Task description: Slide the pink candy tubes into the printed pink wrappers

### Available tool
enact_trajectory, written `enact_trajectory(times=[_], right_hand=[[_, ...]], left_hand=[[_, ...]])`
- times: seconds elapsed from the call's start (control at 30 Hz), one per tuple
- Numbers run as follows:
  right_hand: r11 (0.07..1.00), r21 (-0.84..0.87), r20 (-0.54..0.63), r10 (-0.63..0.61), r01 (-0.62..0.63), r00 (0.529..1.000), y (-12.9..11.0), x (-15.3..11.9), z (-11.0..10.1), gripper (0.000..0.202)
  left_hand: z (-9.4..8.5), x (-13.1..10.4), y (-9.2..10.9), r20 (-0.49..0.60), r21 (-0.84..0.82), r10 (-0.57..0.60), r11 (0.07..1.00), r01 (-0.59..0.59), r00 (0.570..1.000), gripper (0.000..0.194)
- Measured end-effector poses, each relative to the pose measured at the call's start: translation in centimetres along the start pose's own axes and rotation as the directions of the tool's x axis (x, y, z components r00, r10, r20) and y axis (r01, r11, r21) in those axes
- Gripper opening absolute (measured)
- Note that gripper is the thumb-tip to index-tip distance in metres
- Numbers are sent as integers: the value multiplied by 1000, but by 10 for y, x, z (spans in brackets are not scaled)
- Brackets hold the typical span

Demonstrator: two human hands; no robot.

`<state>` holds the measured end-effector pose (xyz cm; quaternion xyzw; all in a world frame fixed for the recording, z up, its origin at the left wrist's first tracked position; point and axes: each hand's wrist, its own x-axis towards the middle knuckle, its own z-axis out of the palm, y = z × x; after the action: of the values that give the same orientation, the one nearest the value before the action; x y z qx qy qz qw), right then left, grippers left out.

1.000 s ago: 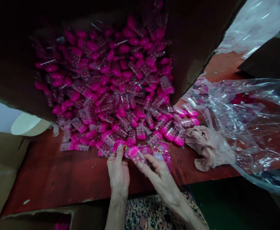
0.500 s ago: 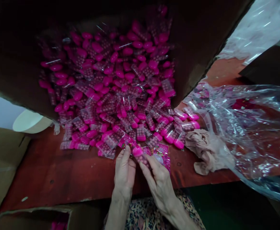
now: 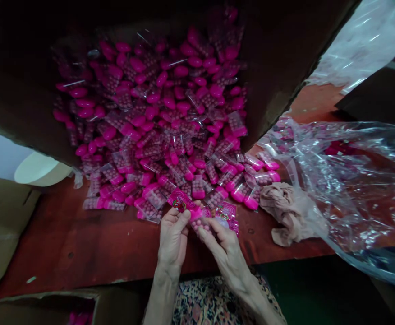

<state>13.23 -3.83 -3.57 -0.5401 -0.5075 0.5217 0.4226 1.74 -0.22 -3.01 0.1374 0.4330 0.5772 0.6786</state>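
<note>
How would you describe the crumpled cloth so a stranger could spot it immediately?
Find the big pile of pink packs spilling onto the red table. Just right of its near edge, against shiny clear plastic, lies the crumpled cloth. It is dull beige, while its neighbours are glossy pink or see-through.

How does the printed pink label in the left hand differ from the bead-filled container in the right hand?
The printed pink label looks flat and carries a small multicoloured picture; the bead-filled container is rounded, and round beads show through its clear part. The left hand holds the label near its lower edge, whereas the right hand holds the container by its beaded part. Both show bright pink.
</note>
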Motion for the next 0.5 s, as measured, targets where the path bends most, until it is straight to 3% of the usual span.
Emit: enact_trajectory(times=[0.27,0.5], right_hand=[[981,-173,24,-83,86,996,4,2,1,20],[1000,-23,89,-12,14,996,5,1,-8,19]], left_hand=[[-2,5,-4,-49,37,-16,999,18,999,22],[-9,4,0,73,76,-105,992,99,992,20]])
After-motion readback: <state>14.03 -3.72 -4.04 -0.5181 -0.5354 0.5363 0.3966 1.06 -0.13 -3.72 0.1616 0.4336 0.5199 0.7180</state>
